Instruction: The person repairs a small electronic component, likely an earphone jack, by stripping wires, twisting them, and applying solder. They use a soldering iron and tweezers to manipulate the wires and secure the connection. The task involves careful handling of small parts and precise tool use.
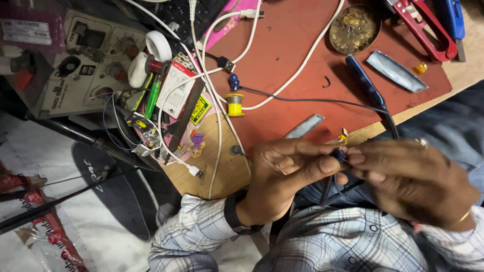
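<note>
Left hand [282,174] and right hand [403,176] both pinch a small dark part [341,154]; soldering iron [367,86] lies unused on the table [222,171].

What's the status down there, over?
Both hands pinching one small dark part, left hand and right hand fingertip to fingertip. Dark cable trails across red mat. Nothing blocking.
</note>
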Demonstrator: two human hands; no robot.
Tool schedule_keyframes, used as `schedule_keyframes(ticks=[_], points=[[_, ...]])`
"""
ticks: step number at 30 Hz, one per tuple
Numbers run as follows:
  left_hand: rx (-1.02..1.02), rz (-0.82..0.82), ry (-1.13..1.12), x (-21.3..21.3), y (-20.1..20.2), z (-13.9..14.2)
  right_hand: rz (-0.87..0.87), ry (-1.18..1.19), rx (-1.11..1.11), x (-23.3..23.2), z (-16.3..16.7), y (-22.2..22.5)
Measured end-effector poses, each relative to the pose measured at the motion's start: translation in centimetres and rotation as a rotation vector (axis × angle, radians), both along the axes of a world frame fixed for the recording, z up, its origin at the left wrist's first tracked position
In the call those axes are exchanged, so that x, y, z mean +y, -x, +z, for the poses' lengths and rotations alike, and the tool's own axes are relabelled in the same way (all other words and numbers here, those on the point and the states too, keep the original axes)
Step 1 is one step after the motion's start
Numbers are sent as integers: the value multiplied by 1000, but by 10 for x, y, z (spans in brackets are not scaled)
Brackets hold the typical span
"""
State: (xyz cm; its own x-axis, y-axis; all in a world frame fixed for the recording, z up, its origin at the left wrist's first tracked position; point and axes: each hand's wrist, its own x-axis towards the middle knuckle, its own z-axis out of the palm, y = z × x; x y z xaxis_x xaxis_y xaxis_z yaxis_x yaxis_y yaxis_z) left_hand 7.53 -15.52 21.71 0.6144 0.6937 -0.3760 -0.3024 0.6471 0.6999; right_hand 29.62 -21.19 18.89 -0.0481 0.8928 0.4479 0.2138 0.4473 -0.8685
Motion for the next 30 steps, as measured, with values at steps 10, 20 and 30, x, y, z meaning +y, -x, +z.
schedule_keyframes(ticks=[10, 20, 30], points=[[5, -38, -29, 1, 2, 2, 240, 62, 104, 6, -31, -27], [-11, -53, -53, 1, 3, 2, 24, 160, 239, 1, -23, -12], [14, -46, -68, 0, 2, 1, 218, -67, 24, 31, 10, -20]])
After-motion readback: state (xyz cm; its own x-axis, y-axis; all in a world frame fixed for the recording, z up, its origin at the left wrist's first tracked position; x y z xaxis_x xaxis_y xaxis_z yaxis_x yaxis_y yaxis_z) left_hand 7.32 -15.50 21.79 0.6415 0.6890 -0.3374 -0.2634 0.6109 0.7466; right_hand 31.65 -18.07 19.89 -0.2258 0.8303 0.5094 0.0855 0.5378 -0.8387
